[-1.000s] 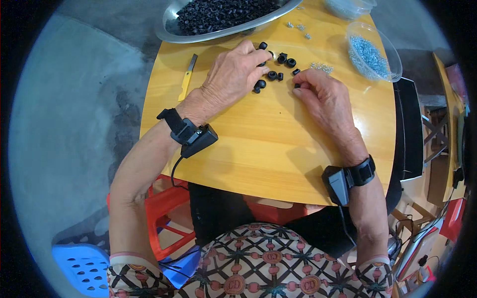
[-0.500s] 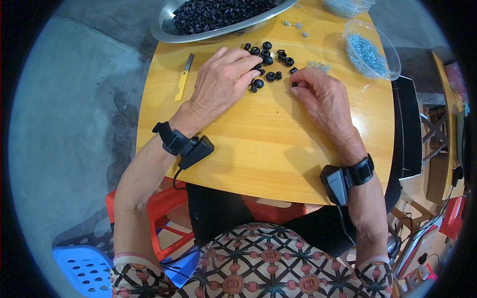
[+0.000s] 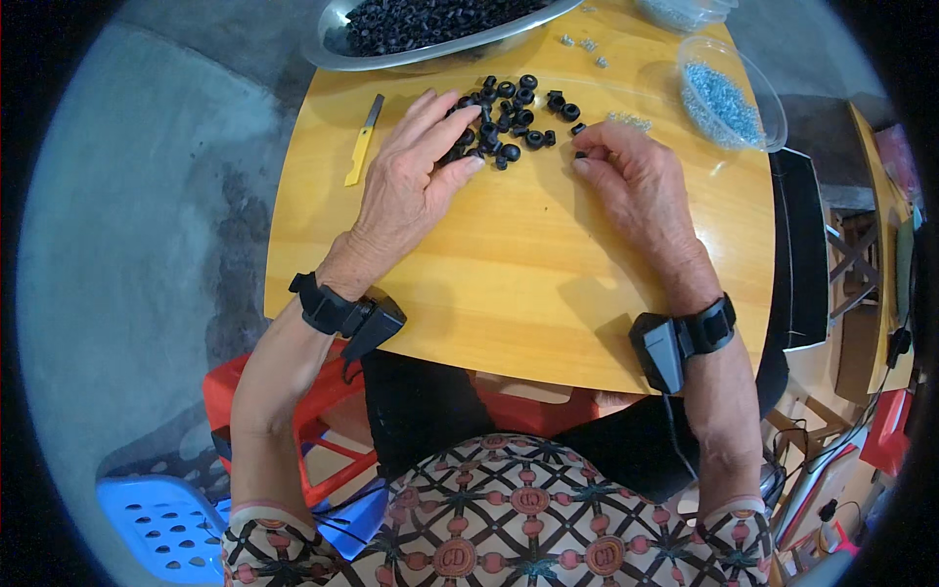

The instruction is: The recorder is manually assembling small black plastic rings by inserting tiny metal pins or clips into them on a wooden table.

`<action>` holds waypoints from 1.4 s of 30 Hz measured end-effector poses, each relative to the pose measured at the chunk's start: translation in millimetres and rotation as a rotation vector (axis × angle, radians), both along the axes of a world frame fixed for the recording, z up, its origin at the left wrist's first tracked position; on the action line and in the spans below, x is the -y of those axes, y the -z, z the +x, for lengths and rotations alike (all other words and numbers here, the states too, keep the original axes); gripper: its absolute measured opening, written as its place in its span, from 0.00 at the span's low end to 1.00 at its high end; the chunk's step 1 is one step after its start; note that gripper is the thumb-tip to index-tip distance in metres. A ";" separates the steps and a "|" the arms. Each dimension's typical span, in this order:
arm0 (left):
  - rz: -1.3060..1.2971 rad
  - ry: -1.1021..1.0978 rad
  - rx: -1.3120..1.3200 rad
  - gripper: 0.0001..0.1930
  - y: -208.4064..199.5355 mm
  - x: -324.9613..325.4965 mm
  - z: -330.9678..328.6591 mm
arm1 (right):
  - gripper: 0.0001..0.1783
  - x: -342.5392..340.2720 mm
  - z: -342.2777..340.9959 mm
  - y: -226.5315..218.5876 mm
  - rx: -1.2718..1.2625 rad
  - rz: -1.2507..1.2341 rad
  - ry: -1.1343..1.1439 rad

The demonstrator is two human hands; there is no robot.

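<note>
Several small round black rubber-like parts (image 3: 524, 117) lie loosely together on the yellow wooden table. My left hand (image 3: 406, 176) rests at the left side of this cluster, fingers spread, some of the parts partly hidden under and beside them. It grips nothing that I can see. To the right of the cluster, my right hand (image 3: 636, 174) is closed with thumb and forefinger pinched. A small black part (image 3: 581, 155) shows between those fingertips, mostly hidden. Another black part lies just beyond the forefinger. A small heap of silver screws (image 3: 628, 122) sits behind the right hand.
A metal bowl (image 3: 337, 61) full of black parts stands at the far left. A clear plastic tub (image 3: 780, 127) of silvery pieces is at the far right, another behind it. A yellow-handled knife (image 3: 360, 157) lies left of my left hand. A few loose screws (image 3: 588, 45) lie farther back.
My left hand has shifted left, its fingers spreading, and more black parts now lie on the table beside it. My right hand stays nearly in place, still pinched.
</note>
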State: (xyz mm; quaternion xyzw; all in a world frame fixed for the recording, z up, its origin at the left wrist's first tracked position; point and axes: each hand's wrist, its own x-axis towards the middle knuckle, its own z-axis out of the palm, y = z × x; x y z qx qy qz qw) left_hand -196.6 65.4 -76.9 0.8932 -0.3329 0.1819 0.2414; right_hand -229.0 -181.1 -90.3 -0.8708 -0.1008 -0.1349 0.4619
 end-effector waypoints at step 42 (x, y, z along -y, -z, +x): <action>-0.158 -0.014 -0.050 0.18 -19.1 20.0 -26.3 | 0.06 3.9 -0.2 -3.5 0.152 -0.155 -0.020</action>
